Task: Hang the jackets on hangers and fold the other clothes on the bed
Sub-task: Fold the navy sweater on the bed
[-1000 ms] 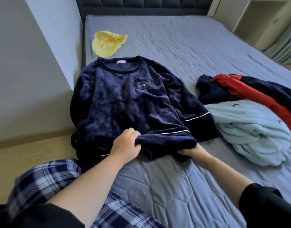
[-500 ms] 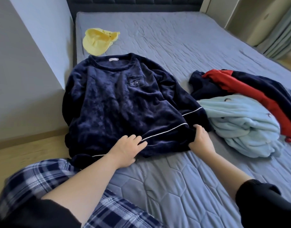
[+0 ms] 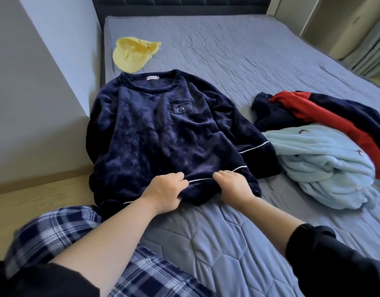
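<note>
A navy velvet top with white piping and a chest pocket lies face up on the grey-blue bed, collar toward the headboard. Its left side hangs over the bed's edge. My left hand and my right hand sit close together at the bottom hem, both with fingers closed on the fabric. To the right lies a pile with a light blue fleece garment and a red and navy jacket.
A yellow cap rests near the head of the bed, just beyond the top's collar. A grey wall and wooden floor border the bed's left side. My plaid-trousered knee is at the near left corner.
My right hand has slid left along the hem from the right corner to the middle, close to my left hand. Both hands now pinch the hem instead of lying on it.
</note>
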